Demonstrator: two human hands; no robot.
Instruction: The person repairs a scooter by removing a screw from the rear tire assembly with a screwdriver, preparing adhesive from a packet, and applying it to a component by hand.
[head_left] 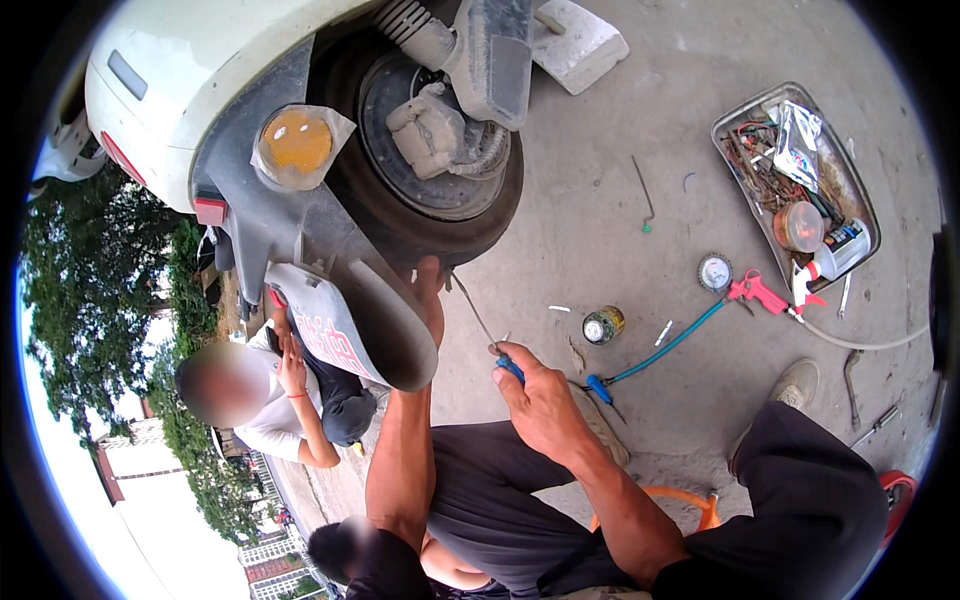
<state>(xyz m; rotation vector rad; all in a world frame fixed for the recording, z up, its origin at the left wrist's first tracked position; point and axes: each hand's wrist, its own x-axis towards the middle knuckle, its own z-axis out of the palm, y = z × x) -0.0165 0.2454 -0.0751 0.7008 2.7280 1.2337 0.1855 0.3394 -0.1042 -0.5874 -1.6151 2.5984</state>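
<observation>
My right hand is closed round the blue handle of a screwdriver-like tool. Its long thin metal shaft slants up and left to the bottom of a black tyre. My left hand reaches up behind a grey mudguard, its visible fingers stretched against the tyre beside the shaft's tip. The mudguard hides part of that hand. The wheel, with a dusty hub, belongs to a pale scooter-like vehicle.
To the right, a metal tray holds tools, a spray can and a tub. A red inflator gun with a gauge lies on the ground, its turquoise hose running near my foot. A small can stands nearby. Another person crouches at left.
</observation>
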